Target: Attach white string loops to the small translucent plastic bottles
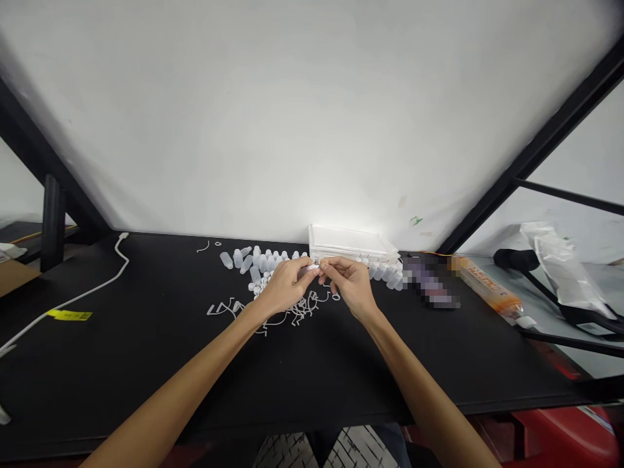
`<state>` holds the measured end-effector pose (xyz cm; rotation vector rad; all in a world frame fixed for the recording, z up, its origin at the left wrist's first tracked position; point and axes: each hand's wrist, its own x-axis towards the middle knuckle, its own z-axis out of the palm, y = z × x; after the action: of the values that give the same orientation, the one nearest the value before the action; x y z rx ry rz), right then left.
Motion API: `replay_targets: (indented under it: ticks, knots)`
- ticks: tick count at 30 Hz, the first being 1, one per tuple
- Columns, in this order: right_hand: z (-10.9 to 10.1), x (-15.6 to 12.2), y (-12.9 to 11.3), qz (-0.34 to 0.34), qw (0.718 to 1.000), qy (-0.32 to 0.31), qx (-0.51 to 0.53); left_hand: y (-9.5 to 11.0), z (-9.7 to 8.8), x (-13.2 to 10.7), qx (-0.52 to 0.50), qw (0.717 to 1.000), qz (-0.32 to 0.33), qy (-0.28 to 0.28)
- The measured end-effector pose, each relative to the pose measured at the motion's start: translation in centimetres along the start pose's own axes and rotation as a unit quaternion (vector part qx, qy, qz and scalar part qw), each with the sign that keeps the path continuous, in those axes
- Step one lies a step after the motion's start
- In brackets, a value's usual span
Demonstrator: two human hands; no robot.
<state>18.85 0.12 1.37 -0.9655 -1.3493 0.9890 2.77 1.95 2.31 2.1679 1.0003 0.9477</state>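
Left hand (pixel 285 284) and right hand (pixel 351 284) meet above the desk (pixel 146 370), past its middle toward the back edge. Left thumb and fingers pinch a small white part (pixel 313 267); mostly covered by the fingers, so can't tell its full shape. Right thumb and index fingertips close in on the part's right end; can't tell how firm the grip is. Other right fingers curl loosely.

Bottles, small and translucent white: one group (pixel 263 262) sits left of the hands near the back edge, mostly upright in rows, a few tipped over at the group's left end. More bottles (pixel 386 272) run right of the hands, in front of the white stack (pixel 351 242), which lies against the back edge. Caps (pixel 252 286), small and white, lie in front of the left group, partly behind the left hand.

Thin white strips (pixel 302 311) lie tangled nearer the front edge than the bottles, beneath and left of the hands. Loose ring (pixel 336 297) just right of the tangle. Another ring (pixel 218 244) lies by the back edge.

White cable (pixel 100 285) runs from near the back left corner toward the left edge, yellow tag (pixel 73 315) on it. Toward the right edge: a pixelated item (pixel 431 283), then an orange pack (pixel 490 286).
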Motion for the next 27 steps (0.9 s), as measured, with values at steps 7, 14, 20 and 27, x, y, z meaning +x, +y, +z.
replay_targets:
  ticks: [7, 14, 20, 27]
  knots:
    - [-0.2, 0.3, -0.2, 0.001, 1.000, -0.005, -0.016, -0.4, -0.3, 0.1, -0.003, 1.000, 0.015, -0.007]
    - [-4.1, 1.0, -1.5, -0.073, 0.980, 0.067, -0.171, -1.1, -0.5, 0.2, 0.006, 1.000, -0.006, 0.002]
    - [-10.4, 0.4, -3.9, -0.076, 0.909, 0.098, -0.398, -1.5, -0.5, 0.3, 0.057, 0.998, 0.021, 0.015]
    - [-13.9, 0.1, -3.6, 0.045, 0.810, 0.091, -0.578, -1.6, -0.7, 0.3, 0.108, 0.994, 0.032, 0.014]
